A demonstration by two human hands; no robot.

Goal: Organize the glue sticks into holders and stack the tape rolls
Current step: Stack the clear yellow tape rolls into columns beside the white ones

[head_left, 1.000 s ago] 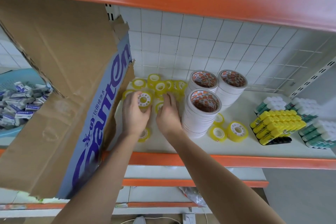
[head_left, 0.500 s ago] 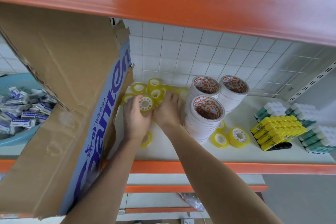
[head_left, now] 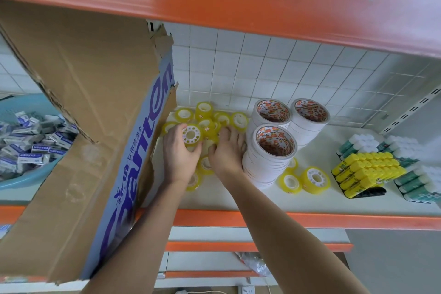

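Tape rolls [head_left: 207,120], small and yellow, lie scattered at the far left of the white shelf [head_left: 238,196], close to the tiled wall [head_left: 238,74]. The left hand [head_left: 180,157] grips one yellow roll [head_left: 191,135] with a white star-cut core, fingers curled round its rim, holding it above the heap. The right hand [head_left: 228,153] lies just beside it with fingers bent down among the loose rolls; whether it holds one I cannot tell. Touching its right side stands a tall stack of white tape rolls [head_left: 270,157], with two more stacks [head_left: 292,117] behind it. Two yellow rolls [head_left: 304,180] lie loose near the front of that stack. Further right, yellow glue sticks [head_left: 367,170] sit packed in a black holder [head_left: 371,192], with green-and-white glue sticks [head_left: 416,179] beside and behind them. A torn cardboard box [head_left: 78,131] leans at the left, and beyond it a blue basket [head_left: 28,178] holds boxed erasers [head_left: 31,141].
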